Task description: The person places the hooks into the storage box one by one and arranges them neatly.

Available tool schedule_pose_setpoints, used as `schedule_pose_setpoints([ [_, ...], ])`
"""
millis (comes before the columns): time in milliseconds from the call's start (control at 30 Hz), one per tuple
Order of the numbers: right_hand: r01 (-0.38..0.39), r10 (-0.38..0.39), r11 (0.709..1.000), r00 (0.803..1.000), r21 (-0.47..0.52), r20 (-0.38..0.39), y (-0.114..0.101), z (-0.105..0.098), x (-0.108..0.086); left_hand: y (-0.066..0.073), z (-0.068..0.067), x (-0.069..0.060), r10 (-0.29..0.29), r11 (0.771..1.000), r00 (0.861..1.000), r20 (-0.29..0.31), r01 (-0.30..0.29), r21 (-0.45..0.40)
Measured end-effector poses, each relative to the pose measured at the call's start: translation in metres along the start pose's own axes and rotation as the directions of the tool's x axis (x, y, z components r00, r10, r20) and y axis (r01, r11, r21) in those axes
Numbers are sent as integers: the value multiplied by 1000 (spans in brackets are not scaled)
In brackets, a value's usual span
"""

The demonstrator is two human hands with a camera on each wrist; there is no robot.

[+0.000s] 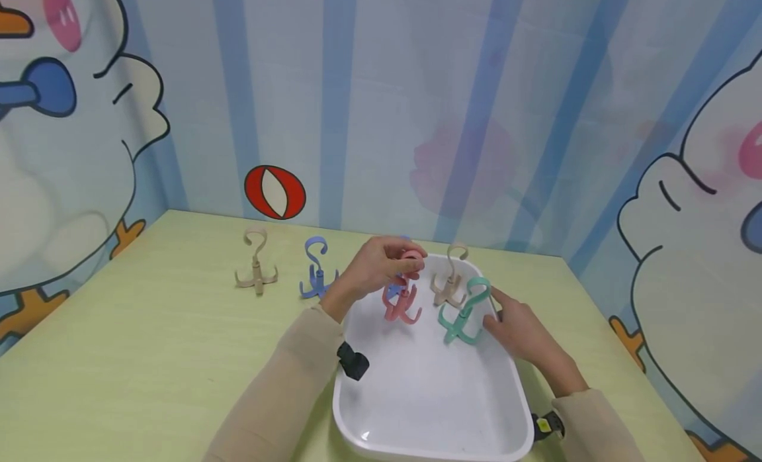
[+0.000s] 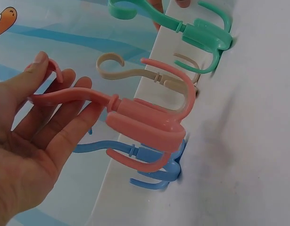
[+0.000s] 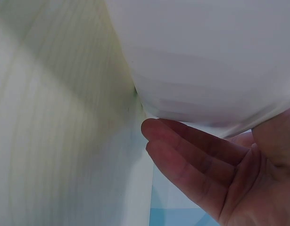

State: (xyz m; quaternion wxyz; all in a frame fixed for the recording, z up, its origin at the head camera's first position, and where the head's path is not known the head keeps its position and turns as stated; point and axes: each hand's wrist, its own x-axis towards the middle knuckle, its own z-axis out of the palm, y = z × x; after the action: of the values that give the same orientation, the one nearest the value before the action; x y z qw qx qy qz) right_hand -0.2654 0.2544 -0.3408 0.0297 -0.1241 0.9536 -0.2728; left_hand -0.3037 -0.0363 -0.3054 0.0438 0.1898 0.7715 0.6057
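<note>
My left hand [image 1: 376,267] [image 2: 36,141] pinches the curved top of a pink four-pronged hook [image 1: 400,306] [image 2: 147,122] over the far left part of a white tray [image 1: 428,402] [image 3: 206,61]. Behind it, partly covered, a blue hook [image 1: 393,290] [image 2: 152,154] stands in the tray. A beige hook [image 1: 450,281] [image 2: 135,73] and a green hook [image 1: 461,318] [image 2: 203,36] are in the tray's far right part. At the right rim my right hand [image 1: 526,333] [image 3: 196,165] grips the tray, fingers outside. Whether the pink prongs touch the tray floor I cannot tell.
Left of the tray, another beige hook [image 1: 257,275] and another blue hook [image 1: 319,277] stand on the pale green table [image 1: 149,356]. A striped cloth backdrop [image 1: 381,118] with cartoon figures rises behind and at both sides.
</note>
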Motion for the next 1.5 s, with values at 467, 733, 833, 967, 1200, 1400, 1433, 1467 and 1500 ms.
schedule_pose_setpoints([
  [467, -1, 1, 1000, 1000, -14, -6, 0, 0, 1, -10, 1, 4, -54, 999, 998, 18, 53, 5],
  [733, 6, -7, 1000, 1000, -16, -9, -1, -1, 1, -12, 1, 6, -54, 999, 998, 22, 54, 5],
  [833, 4, -4, 1000, 1000, -17, -8, -1, -1, 1, -14, 1, 6, -59, 998, 998, 24, 59, 5],
  [967, -1, 1, 1000, 1000, -13, -3, -1, -1, 1, -15, 2, 7, -67, 998, 997, 26, 67, 8],
  [1200, -14, 14, 1000, 1000, -13, -5, -1, 0, 0, -14, 3, 6, -82, 996, 996, 27, 81, 38],
  [1400, -5, 5, 1000, 1000, -20, -11, 0, 0, 0, -15, 2, 5, -76, 996, 997, 17, 76, 49],
  [1433, -5, 5, 1000, 1000, -22, -11, 0, 0, 1, -15, 2, 5, -77, 996, 997, 14, 76, 50],
  [1467, -5, 5, 1000, 1000, -23, -12, 0, 0, 1, -16, 2, 6, -77, 996, 997, 11, 76, 52],
  [1500, -5, 5, 1000, 1000, -24, -12, -1, 0, 1, -16, 1, 6, -77, 996, 997, 9, 77, 52],
])
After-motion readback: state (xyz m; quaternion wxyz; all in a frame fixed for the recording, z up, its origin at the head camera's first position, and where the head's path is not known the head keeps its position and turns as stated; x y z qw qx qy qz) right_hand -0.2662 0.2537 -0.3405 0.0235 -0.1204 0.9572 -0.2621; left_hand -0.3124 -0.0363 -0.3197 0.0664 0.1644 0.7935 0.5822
